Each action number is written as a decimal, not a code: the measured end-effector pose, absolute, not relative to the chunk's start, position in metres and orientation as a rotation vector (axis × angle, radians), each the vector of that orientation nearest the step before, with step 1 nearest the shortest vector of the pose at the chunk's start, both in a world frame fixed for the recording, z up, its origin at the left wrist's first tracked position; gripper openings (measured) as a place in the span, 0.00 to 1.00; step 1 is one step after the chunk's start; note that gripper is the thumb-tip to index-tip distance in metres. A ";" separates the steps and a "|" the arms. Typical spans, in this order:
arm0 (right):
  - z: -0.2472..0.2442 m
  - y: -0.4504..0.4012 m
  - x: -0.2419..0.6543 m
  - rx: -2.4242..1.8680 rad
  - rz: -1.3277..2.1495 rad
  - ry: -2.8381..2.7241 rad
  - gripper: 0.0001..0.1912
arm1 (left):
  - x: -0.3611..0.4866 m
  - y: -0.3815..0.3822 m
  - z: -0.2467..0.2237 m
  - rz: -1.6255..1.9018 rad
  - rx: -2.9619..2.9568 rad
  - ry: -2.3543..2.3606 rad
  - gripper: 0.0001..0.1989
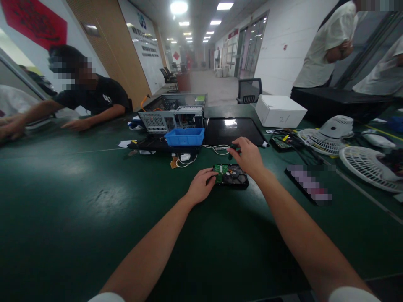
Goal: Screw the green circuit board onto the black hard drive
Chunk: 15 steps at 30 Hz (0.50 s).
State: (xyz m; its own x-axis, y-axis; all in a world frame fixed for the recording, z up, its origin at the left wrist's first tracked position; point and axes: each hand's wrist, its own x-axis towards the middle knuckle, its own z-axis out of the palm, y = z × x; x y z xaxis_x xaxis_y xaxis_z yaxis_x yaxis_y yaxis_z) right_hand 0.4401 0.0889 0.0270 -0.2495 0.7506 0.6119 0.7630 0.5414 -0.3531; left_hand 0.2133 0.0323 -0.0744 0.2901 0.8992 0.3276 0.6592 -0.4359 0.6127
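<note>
A hard drive [234, 178] lies on the green table with its green circuit board [221, 169] facing up. My left hand [201, 185] grips its left end, thumb and fingers pressed to the edge. Above the board, my right hand [248, 156] is closed on a small dark screwdriver [230, 156], held upright and pointing down. Whether its tip touches a screw is too small to tell. Just behind the drive runs a white cable [217, 148].
A blue tray [185, 137] stands before an open computer case [174, 113]. Right of it lies a flat black screen [233, 130]. A white box [280, 111], fan parts [327, 134] and a phone [308, 184] are on the right. A person [94, 92] sits at the left.
</note>
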 end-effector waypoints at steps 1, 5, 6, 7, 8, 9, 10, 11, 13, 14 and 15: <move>0.025 0.089 0.439 -1.226 -0.018 -2.009 0.13 | 0.213 0.032 -0.075 0.922 2.205 1.407 0.15; 0.025 0.085 0.436 -1.226 -0.013 -2.012 0.13 | 0.213 0.033 -0.076 0.922 2.201 1.413 0.15; 0.026 0.084 0.435 -1.220 -0.021 -2.016 0.13 | 0.213 0.033 -0.076 0.924 2.200 1.412 0.15; 0.027 0.082 0.435 -1.212 -0.033 -2.023 0.12 | 0.213 0.033 -0.076 0.927 2.199 1.411 0.15; 0.028 0.081 0.435 -1.204 -0.043 -2.032 0.12 | 0.213 0.033 -0.076 0.929 2.199 1.409 0.15; 0.029 0.081 0.436 -1.197 -0.048 -2.041 0.12 | 0.213 0.032 -0.076 0.933 2.199 1.409 0.15; 0.030 0.081 0.436 -1.191 -0.048 -2.049 0.12 | 0.213 0.032 -0.075 0.935 2.199 1.409 0.15; 0.030 0.081 0.437 -1.185 -0.043 -2.053 0.12 | 0.213 0.032 -0.075 0.936 2.202 1.407 0.15; 0.029 0.084 0.438 -1.176 -0.031 -2.043 0.12 | 0.213 0.032 -0.075 0.941 2.210 1.399 0.15; 0.027 0.086 0.438 -1.172 -0.025 -2.029 0.12 | 0.213 0.032 -0.075 0.948 2.213 1.395 0.15; 0.025 0.088 0.439 -1.168 -0.018 -2.010 0.12 | 0.213 0.032 -0.075 0.954 2.216 1.393 0.15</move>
State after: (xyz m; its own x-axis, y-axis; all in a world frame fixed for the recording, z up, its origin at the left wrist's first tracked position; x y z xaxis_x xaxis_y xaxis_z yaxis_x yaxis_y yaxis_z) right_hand 0.4389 0.0883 0.0254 -0.2593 0.7258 0.6372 0.7373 0.5749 -0.3547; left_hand 0.2133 0.0322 -0.0751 0.2882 0.8899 0.3537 0.6515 -0.4529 0.6087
